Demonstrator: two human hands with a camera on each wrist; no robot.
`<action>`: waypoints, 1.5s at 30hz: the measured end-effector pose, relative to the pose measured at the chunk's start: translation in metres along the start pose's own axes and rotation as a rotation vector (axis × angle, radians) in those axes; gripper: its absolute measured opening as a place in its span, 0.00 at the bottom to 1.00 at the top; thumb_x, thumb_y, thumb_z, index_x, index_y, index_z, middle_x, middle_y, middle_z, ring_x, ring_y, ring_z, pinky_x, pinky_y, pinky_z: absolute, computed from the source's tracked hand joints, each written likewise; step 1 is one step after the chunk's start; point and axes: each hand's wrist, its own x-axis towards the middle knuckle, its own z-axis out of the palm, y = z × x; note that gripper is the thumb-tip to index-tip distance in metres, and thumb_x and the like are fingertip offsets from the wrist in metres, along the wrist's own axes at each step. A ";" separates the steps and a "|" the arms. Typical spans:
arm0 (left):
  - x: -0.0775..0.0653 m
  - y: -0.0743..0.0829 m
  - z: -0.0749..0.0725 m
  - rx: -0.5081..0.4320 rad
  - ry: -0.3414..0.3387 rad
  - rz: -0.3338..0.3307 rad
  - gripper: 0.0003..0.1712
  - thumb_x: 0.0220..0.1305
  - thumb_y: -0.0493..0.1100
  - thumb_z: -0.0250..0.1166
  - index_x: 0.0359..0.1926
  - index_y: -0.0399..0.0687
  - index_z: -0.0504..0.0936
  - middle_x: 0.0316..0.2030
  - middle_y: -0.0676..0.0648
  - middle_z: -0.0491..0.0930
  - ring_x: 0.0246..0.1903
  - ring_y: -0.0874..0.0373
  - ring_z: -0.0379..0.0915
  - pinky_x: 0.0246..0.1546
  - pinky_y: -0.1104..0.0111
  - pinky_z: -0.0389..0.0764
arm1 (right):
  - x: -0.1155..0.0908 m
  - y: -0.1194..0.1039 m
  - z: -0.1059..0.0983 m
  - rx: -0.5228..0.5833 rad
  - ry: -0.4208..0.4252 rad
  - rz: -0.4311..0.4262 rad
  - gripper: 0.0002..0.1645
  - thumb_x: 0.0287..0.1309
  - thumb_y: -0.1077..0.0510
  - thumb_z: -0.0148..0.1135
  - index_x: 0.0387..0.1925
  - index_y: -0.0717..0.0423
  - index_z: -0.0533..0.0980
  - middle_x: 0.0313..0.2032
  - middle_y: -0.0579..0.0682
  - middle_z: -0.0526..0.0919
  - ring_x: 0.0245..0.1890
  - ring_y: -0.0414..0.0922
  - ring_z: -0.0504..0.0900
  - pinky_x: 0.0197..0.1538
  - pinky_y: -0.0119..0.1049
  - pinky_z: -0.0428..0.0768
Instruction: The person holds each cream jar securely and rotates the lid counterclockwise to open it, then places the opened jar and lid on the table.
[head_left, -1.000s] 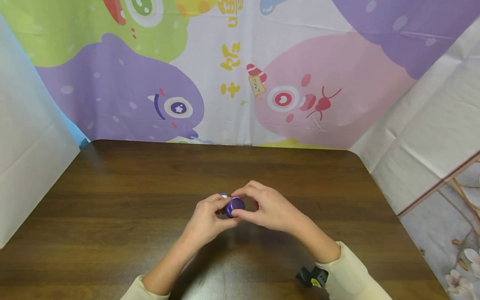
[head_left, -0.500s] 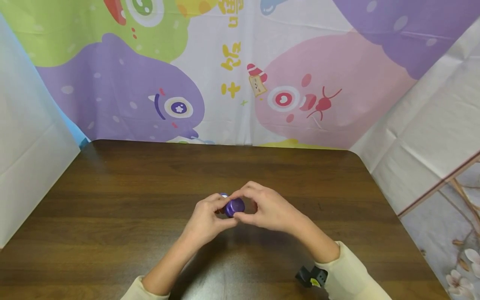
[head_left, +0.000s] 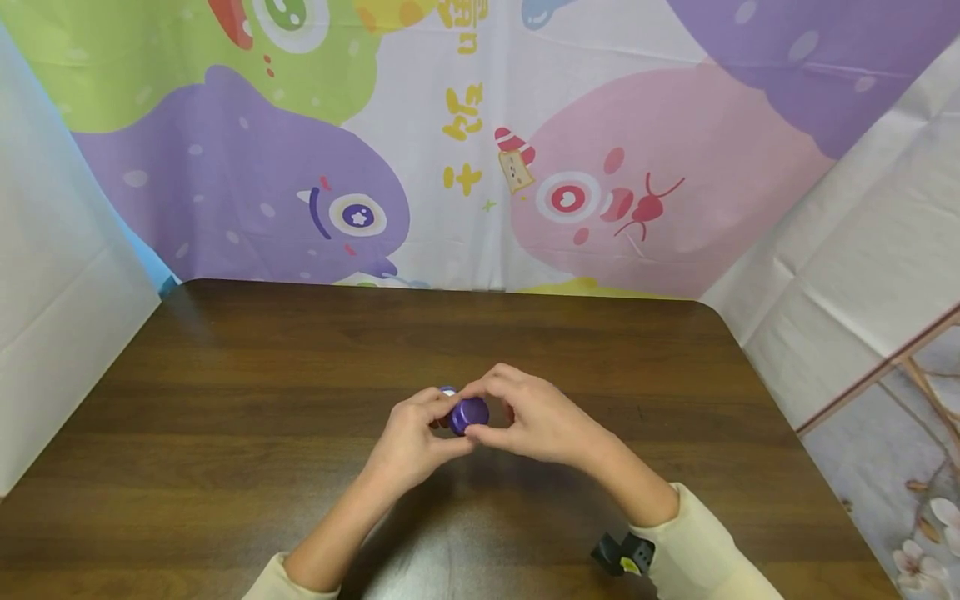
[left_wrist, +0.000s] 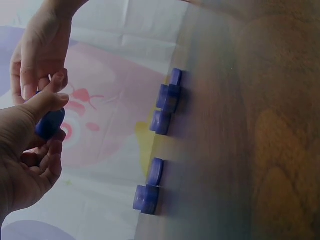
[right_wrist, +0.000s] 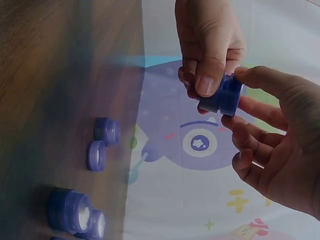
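A small purple jar with a purple screw lid (head_left: 471, 414) is held up between both hands in the middle of the head view. My left hand (head_left: 411, 435) pinches the jar body (right_wrist: 210, 103), its thumb (right_wrist: 210, 82) lying along the side. At the lid end (right_wrist: 232, 95), the thumb and index finger of my right hand (head_left: 543, 418) grip the rim from opposite sides. The right hand's other fingers (right_wrist: 252, 142) are bent and hold nothing. From the left wrist, part of the jar (left_wrist: 50, 123) shows below the left thumb.
Several more purple jars and lids stand on the brown wooden table (head_left: 300, 358); the wrist views show them, such as a jar (right_wrist: 70, 210), a lid (right_wrist: 96, 156) and another jar (left_wrist: 146, 199). In the head view the hands hide most. A patterned cloth (head_left: 457, 242) hangs behind.
The right thumb and index finger have shifted slightly round the lid's rim, showing more of its top. Arms and jar stay nearly in place.
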 end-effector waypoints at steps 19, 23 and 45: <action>0.002 0.002 -0.001 0.001 -0.016 0.012 0.19 0.44 0.37 0.73 0.42 0.38 0.84 0.32 0.50 0.79 0.29 0.63 0.73 0.31 0.73 0.79 | 0.000 -0.001 -0.001 0.025 -0.075 0.000 0.23 0.52 0.58 0.64 0.52 0.48 0.76 0.48 0.45 0.75 0.26 0.38 0.73 0.28 0.24 0.74; 0.002 0.001 -0.001 0.007 -0.014 0.017 0.21 0.44 0.38 0.75 0.42 0.38 0.84 0.31 0.49 0.80 0.29 0.59 0.74 0.31 0.70 0.80 | -0.001 -0.001 -0.001 0.028 -0.059 0.008 0.24 0.53 0.53 0.65 0.54 0.48 0.74 0.50 0.45 0.74 0.27 0.39 0.73 0.29 0.24 0.74; 0.000 0.001 0.001 -0.008 -0.022 -0.016 0.23 0.45 0.37 0.73 0.46 0.38 0.83 0.33 0.50 0.80 0.31 0.64 0.73 0.33 0.74 0.79 | -0.002 -0.001 -0.002 -0.016 -0.030 0.001 0.20 0.51 0.57 0.66 0.49 0.51 0.78 0.44 0.46 0.77 0.24 0.36 0.72 0.28 0.23 0.72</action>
